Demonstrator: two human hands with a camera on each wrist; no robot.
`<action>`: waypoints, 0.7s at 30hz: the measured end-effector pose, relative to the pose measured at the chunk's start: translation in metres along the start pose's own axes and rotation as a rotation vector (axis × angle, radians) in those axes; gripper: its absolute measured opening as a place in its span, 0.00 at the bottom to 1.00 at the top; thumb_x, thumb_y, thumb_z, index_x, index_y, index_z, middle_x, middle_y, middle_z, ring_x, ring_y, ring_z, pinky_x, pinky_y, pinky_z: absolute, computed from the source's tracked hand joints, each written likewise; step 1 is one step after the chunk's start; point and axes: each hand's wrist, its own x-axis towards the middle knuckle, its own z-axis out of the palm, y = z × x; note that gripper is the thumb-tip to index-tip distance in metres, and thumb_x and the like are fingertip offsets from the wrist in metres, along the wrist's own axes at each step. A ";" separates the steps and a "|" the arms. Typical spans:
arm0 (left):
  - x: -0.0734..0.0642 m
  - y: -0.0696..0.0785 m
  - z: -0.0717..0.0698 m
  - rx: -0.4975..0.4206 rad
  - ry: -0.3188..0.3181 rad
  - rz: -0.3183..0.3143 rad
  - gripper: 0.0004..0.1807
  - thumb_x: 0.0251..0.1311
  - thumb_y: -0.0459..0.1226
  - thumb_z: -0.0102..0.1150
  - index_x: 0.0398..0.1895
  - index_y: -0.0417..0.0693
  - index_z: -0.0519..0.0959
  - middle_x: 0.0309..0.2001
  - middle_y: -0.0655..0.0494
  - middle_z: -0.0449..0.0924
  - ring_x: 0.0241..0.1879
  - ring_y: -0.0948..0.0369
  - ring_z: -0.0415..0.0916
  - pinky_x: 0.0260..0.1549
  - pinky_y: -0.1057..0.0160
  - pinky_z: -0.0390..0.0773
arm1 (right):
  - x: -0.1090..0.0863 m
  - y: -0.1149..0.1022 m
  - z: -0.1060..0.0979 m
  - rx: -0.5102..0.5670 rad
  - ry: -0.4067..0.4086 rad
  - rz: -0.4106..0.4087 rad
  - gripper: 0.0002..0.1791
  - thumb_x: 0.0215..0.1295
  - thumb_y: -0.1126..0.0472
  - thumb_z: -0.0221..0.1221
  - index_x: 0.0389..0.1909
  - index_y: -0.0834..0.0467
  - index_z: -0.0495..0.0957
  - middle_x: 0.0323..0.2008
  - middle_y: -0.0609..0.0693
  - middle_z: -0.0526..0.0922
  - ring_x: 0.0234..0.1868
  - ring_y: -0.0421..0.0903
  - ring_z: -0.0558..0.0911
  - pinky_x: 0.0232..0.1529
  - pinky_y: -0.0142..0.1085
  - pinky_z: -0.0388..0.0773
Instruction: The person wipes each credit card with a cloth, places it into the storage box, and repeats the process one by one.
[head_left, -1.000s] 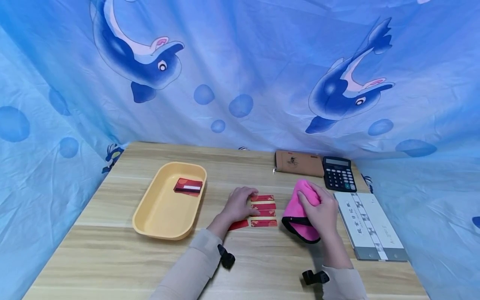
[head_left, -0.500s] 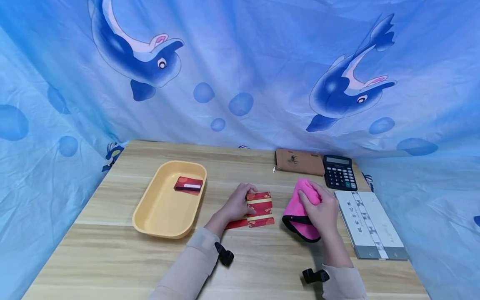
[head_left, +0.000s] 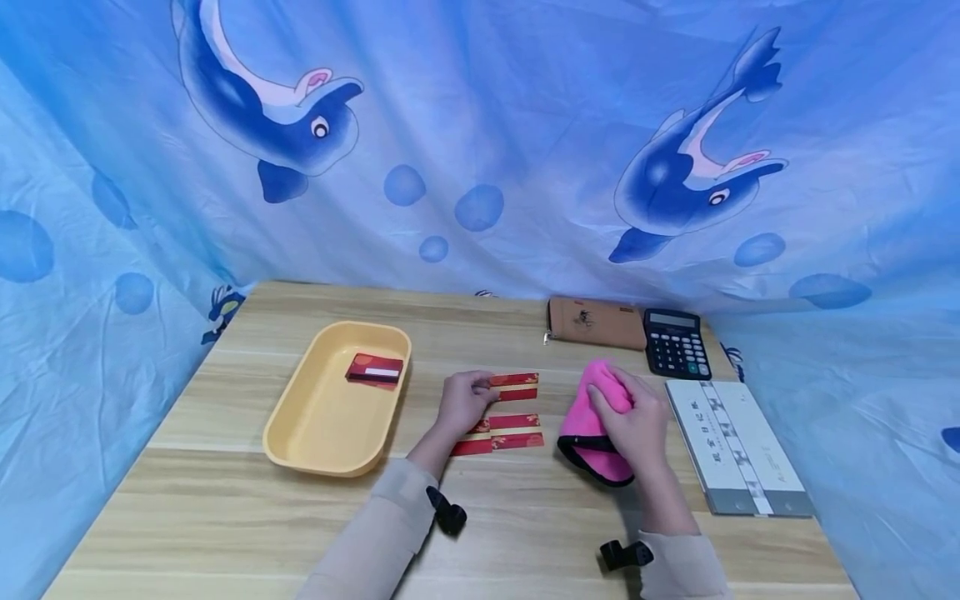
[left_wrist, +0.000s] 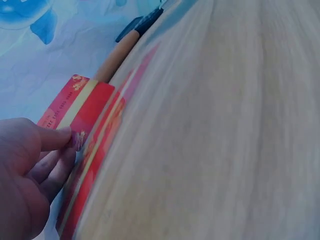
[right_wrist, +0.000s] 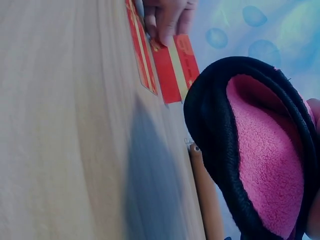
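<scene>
In the left wrist view, a red card [left_wrist: 77,111] with a gold stripe, like a bank card, is pinched between the thumb and fingers of my left hand [head_left: 461,404]. It is raised at a tilt over the table. Nearer me, more red-and-gold cards [head_left: 517,439] lie flat, one partly under the hand in the head view. My right hand [head_left: 636,412] grips a folded pink fleece cloth [head_left: 600,408] with black trim, to the right of the cards. The right wrist view shows the cloth's open fold [right_wrist: 265,155] and thick black edge.
A yellow tray [head_left: 281,412] on the left holds a few red cards [head_left: 375,368]. Along the back stand a brown wallet [head_left: 600,323] and a black calculator [head_left: 677,346]. A white-and-grey book [head_left: 738,446] lies at the right. A blue dolphin curtain [head_left: 480,125] surrounds the table.
My left hand has lifted one card off the others and carried it slightly away from me, leaving a gap between. My right hand with the pink cloth has barely shifted.
</scene>
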 end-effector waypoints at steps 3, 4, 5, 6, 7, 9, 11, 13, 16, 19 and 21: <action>-0.001 0.005 -0.001 -0.028 0.006 -0.028 0.14 0.61 0.32 0.70 0.50 0.39 0.86 0.38 0.49 0.87 0.39 0.57 0.87 0.39 0.59 0.87 | -0.001 -0.002 0.002 0.006 -0.012 -0.020 0.26 0.54 0.60 0.76 0.56 0.59 0.84 0.50 0.57 0.87 0.53 0.55 0.85 0.53 0.32 0.77; -0.002 0.007 -0.002 -0.050 0.009 -0.047 0.14 0.61 0.33 0.70 0.50 0.40 0.86 0.39 0.50 0.88 0.40 0.57 0.87 0.39 0.58 0.87 | -0.001 -0.003 0.003 0.007 -0.016 -0.025 0.26 0.55 0.60 0.75 0.56 0.59 0.84 0.51 0.57 0.87 0.53 0.55 0.85 0.53 0.33 0.78; -0.002 0.011 -0.002 -0.073 0.011 -0.071 0.14 0.61 0.34 0.70 0.51 0.41 0.86 0.39 0.51 0.88 0.40 0.58 0.86 0.39 0.59 0.87 | -0.001 -0.005 0.003 0.008 -0.021 -0.026 0.26 0.55 0.59 0.75 0.56 0.58 0.84 0.51 0.57 0.87 0.53 0.55 0.84 0.54 0.35 0.79; -0.002 0.015 -0.003 -0.105 0.011 -0.096 0.15 0.61 0.35 0.70 0.51 0.42 0.86 0.39 0.51 0.87 0.39 0.58 0.86 0.39 0.60 0.87 | 0.000 -0.007 0.003 0.008 -0.026 -0.025 0.26 0.56 0.59 0.75 0.57 0.58 0.84 0.51 0.56 0.87 0.54 0.54 0.84 0.54 0.38 0.80; -0.003 0.020 -0.005 -0.136 0.013 -0.120 0.15 0.62 0.36 0.70 0.51 0.43 0.86 0.40 0.51 0.87 0.39 0.59 0.86 0.39 0.60 0.87 | 0.000 -0.009 0.003 0.009 -0.034 -0.027 0.26 0.56 0.58 0.75 0.57 0.58 0.83 0.52 0.56 0.86 0.54 0.54 0.84 0.54 0.42 0.81; -0.004 0.030 -0.010 -0.218 0.008 -0.165 0.16 0.63 0.36 0.69 0.53 0.43 0.86 0.41 0.51 0.86 0.37 0.60 0.85 0.38 0.60 0.87 | 0.003 -0.015 0.003 0.012 -0.047 -0.035 0.26 0.56 0.58 0.75 0.57 0.58 0.83 0.52 0.55 0.86 0.54 0.54 0.84 0.53 0.47 0.81; -0.006 0.042 -0.015 -0.285 0.002 -0.192 0.16 0.64 0.36 0.68 0.54 0.43 0.85 0.42 0.51 0.85 0.35 0.61 0.85 0.38 0.59 0.87 | 0.005 -0.021 0.003 0.024 -0.053 -0.052 0.26 0.56 0.58 0.75 0.57 0.57 0.84 0.51 0.55 0.87 0.53 0.53 0.85 0.53 0.39 0.81; -0.008 0.053 -0.019 -0.355 -0.005 -0.187 0.17 0.65 0.35 0.66 0.56 0.40 0.83 0.44 0.48 0.84 0.35 0.60 0.86 0.39 0.56 0.88 | 0.008 -0.026 0.005 0.032 -0.050 -0.082 0.26 0.54 0.58 0.76 0.56 0.57 0.84 0.50 0.55 0.87 0.51 0.52 0.85 0.52 0.30 0.79; -0.012 0.067 -0.025 -0.409 -0.005 -0.164 0.17 0.67 0.34 0.65 0.57 0.38 0.82 0.46 0.45 0.84 0.37 0.59 0.86 0.43 0.53 0.87 | 0.012 -0.033 0.008 0.036 -0.037 -0.134 0.26 0.53 0.59 0.77 0.54 0.58 0.85 0.47 0.55 0.88 0.47 0.51 0.86 0.48 0.23 0.76; -0.016 0.080 -0.030 -0.403 -0.004 -0.138 0.17 0.68 0.34 0.64 0.58 0.39 0.82 0.46 0.46 0.85 0.40 0.60 0.85 0.44 0.56 0.87 | 0.015 -0.041 0.014 0.033 -0.031 -0.183 0.25 0.53 0.59 0.76 0.53 0.59 0.85 0.45 0.55 0.88 0.43 0.50 0.86 0.42 0.31 0.81; -0.020 0.086 -0.032 -0.403 -0.012 -0.117 0.17 0.68 0.34 0.63 0.58 0.39 0.82 0.46 0.45 0.85 0.41 0.59 0.85 0.42 0.59 0.87 | 0.016 -0.048 0.018 0.023 -0.029 -0.202 0.25 0.54 0.58 0.76 0.53 0.59 0.85 0.44 0.55 0.88 0.41 0.50 0.86 0.37 0.39 0.84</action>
